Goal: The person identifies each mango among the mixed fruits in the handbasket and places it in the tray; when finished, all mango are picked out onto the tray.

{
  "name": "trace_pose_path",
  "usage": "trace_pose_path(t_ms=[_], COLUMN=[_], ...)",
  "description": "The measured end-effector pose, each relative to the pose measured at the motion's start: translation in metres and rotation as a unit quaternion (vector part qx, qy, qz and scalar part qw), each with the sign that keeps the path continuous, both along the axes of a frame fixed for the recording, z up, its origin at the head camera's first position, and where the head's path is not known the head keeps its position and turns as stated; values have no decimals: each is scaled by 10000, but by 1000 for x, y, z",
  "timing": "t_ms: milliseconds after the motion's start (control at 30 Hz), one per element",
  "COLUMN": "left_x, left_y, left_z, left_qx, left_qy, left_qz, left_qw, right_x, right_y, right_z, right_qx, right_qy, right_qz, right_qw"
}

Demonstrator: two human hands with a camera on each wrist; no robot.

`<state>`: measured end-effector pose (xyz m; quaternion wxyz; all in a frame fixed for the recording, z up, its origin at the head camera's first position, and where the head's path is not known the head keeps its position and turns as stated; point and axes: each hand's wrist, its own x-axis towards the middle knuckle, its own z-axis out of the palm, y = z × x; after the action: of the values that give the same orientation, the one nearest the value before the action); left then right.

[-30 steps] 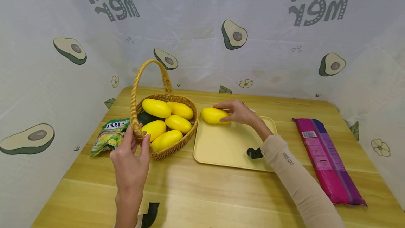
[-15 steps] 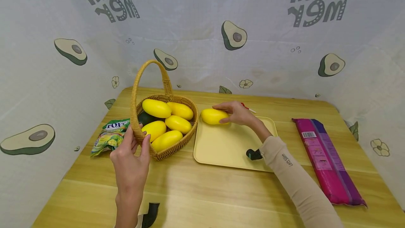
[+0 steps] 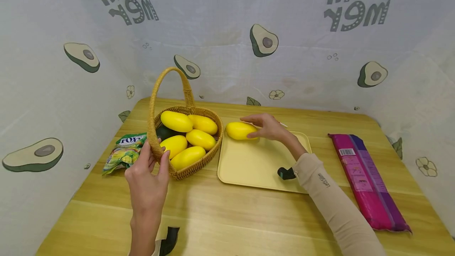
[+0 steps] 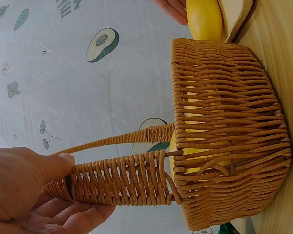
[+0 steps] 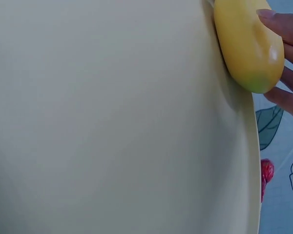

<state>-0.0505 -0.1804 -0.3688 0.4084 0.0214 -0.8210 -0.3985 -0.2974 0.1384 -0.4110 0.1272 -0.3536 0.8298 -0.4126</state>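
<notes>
My left hand (image 3: 147,183) pinches the lower handle of a wicker basket (image 3: 193,171) at left, thumb on one side and fingers on the other in the left wrist view. Several yellow mangoes (image 3: 200,139) lie in the basket, with a dark green rounded thing (image 3: 164,132) partly hidden beneath them. My right hand (image 3: 270,127) holds another yellow mango (image 3: 239,130) at the far left corner of a cream tray (image 3: 249,165). In the right wrist view this mango (image 5: 249,44) lies against the tray's rim, its tip greenish, with thumb and fingers around its end.
A green FOX'S candy bag (image 3: 124,151) lies left of the basket. On the right is a long pink and purple packet (image 3: 369,181). Behind the tray a small red thing (image 5: 267,170) shows in the right wrist view. A patterned curtain (image 3: 227,42) closes off the table's back and sides.
Both hands, the basket and the mango on the tray stay practically in place. Only the head view shifts very slightly.
</notes>
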Motion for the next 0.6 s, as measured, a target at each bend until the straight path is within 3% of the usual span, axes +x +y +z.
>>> trace_pose_path(t_ms=[233,467,600], left_x=[-1,0,0], left_y=[0,0,0], left_z=[-1,-1,-1], left_qx=[4,-49,-58], left_qy=[-8,28,29], left_qz=[-37,-3,4], left_qw=[10000,10000,10000], right_x=[3,5,7], right_y=[3,-14,-31], right_z=[15,46,73], right_qx=[193,-610,-848], right_qy=[276,783,996], right_qz=[-146,-162,75], right_qw=[9993,9949,9914])
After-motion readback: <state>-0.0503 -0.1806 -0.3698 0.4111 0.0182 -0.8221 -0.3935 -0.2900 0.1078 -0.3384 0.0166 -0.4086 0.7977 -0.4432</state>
